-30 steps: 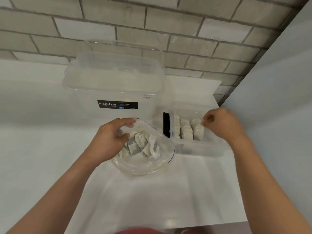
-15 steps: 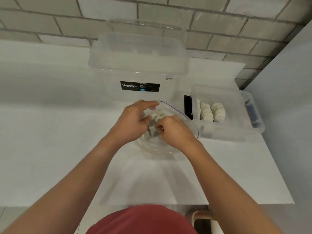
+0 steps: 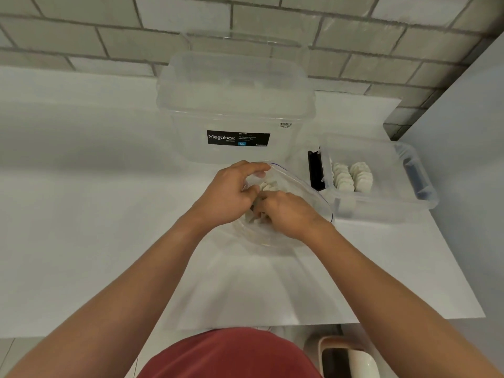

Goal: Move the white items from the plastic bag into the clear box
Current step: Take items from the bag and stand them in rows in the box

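Looking down from the head camera: the left hand [image 3: 229,197] pinches the near rim of the plastic bag [image 3: 308,190] between curled fingers and thumb, so that the mouth stands open on the table [image 3: 81,214]. The right hand [image 3: 289,214] is inside the mouth, fingers curled down among the white items [image 3: 268,185]. Its fingertips are hidden, so whether one is gripped cannot be told. The clear box [image 3: 381,211] stands just right of the bag, lid off, with two filed rows [image 3: 351,177] upright at its left end. A large Megabox tub [image 3: 237,105] stands behind the bag. The step is judged to be picking. It is best done by taking one flat piece by its edges, lifting it clear of the film, and standing it against a row.
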The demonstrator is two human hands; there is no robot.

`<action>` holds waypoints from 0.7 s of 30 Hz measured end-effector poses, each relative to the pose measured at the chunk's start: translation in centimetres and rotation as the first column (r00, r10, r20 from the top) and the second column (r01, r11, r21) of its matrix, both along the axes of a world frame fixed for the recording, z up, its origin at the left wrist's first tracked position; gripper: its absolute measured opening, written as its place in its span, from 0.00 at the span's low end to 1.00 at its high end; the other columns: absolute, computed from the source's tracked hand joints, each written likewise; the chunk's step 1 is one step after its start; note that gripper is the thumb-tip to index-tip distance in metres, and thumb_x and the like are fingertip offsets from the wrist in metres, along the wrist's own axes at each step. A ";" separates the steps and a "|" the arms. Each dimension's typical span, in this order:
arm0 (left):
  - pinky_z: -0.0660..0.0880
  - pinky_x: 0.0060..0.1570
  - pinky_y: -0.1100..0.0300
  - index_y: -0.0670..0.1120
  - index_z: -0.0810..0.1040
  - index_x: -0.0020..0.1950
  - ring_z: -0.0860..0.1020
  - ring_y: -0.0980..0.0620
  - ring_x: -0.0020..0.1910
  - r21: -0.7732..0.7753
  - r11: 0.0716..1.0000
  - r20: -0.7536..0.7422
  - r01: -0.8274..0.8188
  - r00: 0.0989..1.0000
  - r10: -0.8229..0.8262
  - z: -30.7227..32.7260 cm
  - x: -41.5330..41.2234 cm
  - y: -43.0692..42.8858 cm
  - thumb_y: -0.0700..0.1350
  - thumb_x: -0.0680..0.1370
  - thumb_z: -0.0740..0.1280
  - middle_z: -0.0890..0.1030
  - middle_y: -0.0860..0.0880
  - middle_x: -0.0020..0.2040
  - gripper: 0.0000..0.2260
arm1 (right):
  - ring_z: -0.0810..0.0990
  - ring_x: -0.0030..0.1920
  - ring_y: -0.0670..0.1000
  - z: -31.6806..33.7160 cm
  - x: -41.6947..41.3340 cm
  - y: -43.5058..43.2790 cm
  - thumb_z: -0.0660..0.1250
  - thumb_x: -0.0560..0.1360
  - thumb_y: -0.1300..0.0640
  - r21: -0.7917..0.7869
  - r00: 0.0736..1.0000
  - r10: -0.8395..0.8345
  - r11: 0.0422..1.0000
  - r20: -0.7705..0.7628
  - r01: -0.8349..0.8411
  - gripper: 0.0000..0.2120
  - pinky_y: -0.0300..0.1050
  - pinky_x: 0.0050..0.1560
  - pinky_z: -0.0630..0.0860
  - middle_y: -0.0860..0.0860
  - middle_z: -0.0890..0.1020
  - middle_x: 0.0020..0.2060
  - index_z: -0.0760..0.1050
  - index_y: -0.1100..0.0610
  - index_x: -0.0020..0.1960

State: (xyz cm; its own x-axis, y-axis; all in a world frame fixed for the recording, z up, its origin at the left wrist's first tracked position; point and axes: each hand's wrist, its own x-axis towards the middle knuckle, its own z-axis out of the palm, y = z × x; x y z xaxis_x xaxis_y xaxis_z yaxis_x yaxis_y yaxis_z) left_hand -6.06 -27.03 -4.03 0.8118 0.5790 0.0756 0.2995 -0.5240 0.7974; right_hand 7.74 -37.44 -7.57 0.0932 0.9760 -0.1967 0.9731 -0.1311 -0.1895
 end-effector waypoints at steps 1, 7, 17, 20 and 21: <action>0.66 0.44 0.77 0.54 0.76 0.68 0.77 0.53 0.45 -0.001 1.000 0.001 0.001 1.000 -0.001 -0.1 -0.1 0.1 0.37 0.77 0.66 0.79 0.57 0.58 0.21 | 0.79 0.50 0.54 0.0 0.1 -0.3 0.65 0.76 0.63 0.027 1.000 -0.021 0.999 -0.017 0.021 0.14 0.46 0.40 0.72 0.47 0.79 0.56 0.81 0.50 0.57; 0.65 0.42 0.78 0.53 0.76 0.68 0.74 0.64 0.42 -0.006 0.998 0.002 0.054 0.999 -0.054 -0.2 0.0 0.3 0.37 0.77 0.66 0.79 0.56 0.57 0.21 | 0.79 0.53 0.57 0.1 1.3 0.1 0.66 0.74 0.63 0.032 0.981 -0.194 0.981 0.011 0.193 0.17 0.46 0.41 0.69 0.50 0.79 0.56 0.81 0.48 0.58; 0.65 0.43 0.79 0.53 0.75 0.69 0.77 0.53 0.46 0.009 0.993 -0.008 0.116 0.993 -0.116 -0.5 -0.3 1.2 0.38 0.78 0.66 0.79 0.56 0.58 0.20 | 0.79 0.50 0.55 1.4 -0.2 0.6 0.64 0.74 0.59 -0.010 0.968 -0.246 0.969 -0.045 0.246 0.08 0.47 0.42 0.75 0.48 0.80 0.49 0.79 0.48 0.47; 0.65 0.44 0.79 0.54 0.75 0.70 0.77 0.54 0.47 -0.005 0.993 -0.008 0.118 0.993 -0.118 -0.3 -0.4 1.7 0.39 0.78 0.66 0.79 0.57 0.59 0.21 | 0.80 0.46 0.53 2.9 -0.4 0.1 0.64 0.74 0.58 0.014 0.967 -0.235 0.971 -0.097 0.238 0.10 0.50 0.46 0.79 0.45 0.81 0.40 0.81 0.48 0.50; 0.65 0.44 0.79 0.54 0.75 0.70 0.77 0.54 0.47 -0.007 0.993 -0.011 0.119 0.993 -0.119 -0.3 -0.4 1.8 0.39 0.78 0.66 0.79 0.58 0.59 0.21 | 0.80 0.44 0.52 3.3 -0.4 -0.2 0.64 0.75 0.59 0.039 0.967 -0.230 0.971 -0.111 0.236 0.11 0.49 0.46 0.79 0.44 0.81 0.38 0.82 0.48 0.51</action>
State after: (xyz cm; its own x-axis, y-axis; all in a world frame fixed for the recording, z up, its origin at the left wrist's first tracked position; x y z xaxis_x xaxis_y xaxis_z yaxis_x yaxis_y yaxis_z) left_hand -6.51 -25.18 -4.32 0.8756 0.4790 0.0627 0.2442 -0.5510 0.7980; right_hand 7.34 -37.59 -4.30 0.3005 0.9389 -0.1677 0.8911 -0.3391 -0.3015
